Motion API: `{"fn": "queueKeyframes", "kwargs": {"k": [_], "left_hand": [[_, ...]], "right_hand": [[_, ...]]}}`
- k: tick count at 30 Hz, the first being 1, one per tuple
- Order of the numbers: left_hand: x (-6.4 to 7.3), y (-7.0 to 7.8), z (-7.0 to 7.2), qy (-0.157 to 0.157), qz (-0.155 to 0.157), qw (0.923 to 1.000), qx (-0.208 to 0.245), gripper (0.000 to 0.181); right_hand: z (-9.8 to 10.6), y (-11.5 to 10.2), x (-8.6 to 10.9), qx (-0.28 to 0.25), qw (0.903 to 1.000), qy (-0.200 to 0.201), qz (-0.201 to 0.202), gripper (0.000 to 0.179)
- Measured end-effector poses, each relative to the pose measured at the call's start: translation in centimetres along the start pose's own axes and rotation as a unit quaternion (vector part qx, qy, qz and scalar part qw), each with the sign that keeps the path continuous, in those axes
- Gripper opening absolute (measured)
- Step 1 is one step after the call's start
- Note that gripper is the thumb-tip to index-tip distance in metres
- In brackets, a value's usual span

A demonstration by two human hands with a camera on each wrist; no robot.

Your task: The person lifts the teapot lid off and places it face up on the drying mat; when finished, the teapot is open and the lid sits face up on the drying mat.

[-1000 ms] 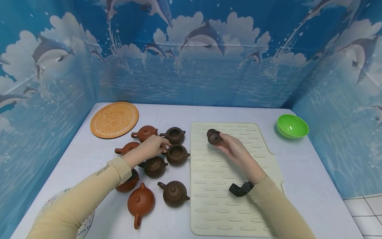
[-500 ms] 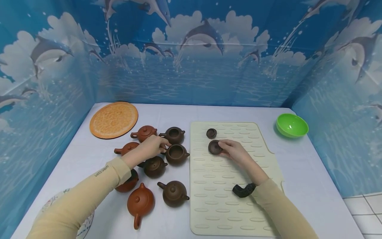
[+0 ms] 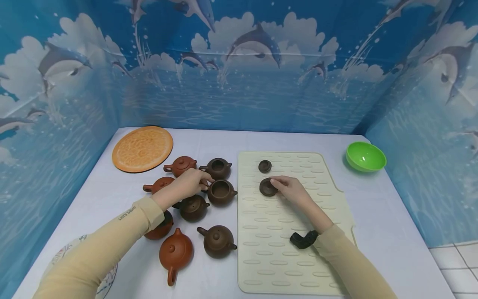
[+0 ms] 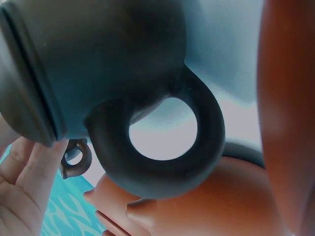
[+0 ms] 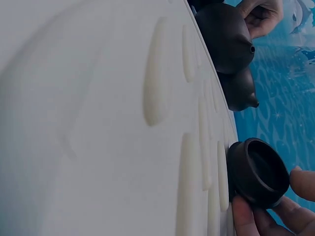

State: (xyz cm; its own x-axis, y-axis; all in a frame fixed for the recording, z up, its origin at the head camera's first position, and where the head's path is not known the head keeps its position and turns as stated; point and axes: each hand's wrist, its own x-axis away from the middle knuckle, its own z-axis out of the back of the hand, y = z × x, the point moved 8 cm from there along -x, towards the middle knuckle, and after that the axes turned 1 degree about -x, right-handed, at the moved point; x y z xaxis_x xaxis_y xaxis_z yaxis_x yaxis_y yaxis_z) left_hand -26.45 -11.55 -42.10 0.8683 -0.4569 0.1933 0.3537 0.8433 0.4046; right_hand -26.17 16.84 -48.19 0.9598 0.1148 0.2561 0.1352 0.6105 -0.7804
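- Right hand (image 3: pixel 293 193) pinches a lid (image 3: pixel 267 187) at the left of the mat (image 3: pixel 272 245).
- A smaller lid (image 3: pixel 264 166) lies just beyond.
- Left hand (image 3: pixel 192 182) grips the nearer open pot (image 3: pixel 221 193), left of the mat.

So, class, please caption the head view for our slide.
Right hand pinching a dark lid near a smaller lid on a pale mat, left hand at a lidless teapot.

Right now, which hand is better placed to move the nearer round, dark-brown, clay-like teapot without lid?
Probably the left hand: its curled fingers are at the handle of this lidless teapot. The right hand is farther off, occupied with a round, dark-brown, clay-like lid.
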Motion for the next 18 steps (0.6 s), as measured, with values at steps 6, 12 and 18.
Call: {"fn": "queueKeyframes", "kwargs": {"k": [6,12,18], "left_hand": [[-0.1,-0.1,-0.2,-0.004,-0.002,1.0,0.004,0.03],[-0.2,-0.2,-0.6,-0.031,-0.005,0.9995,0.001,0.036],[0.7,0.6,0.4,-0.025,-0.021,0.9994,-0.013,0.042]], "right_hand": [[0.3,0.4,0.0,0.022,0.9997,0.006,-0.003,0.052],[1.1,0.4,0.2,0.035,0.9985,0.04,0.01,0.047],[1.7,0.6,0.3,0.016,0.9985,0.048,0.019,0.047]]}}
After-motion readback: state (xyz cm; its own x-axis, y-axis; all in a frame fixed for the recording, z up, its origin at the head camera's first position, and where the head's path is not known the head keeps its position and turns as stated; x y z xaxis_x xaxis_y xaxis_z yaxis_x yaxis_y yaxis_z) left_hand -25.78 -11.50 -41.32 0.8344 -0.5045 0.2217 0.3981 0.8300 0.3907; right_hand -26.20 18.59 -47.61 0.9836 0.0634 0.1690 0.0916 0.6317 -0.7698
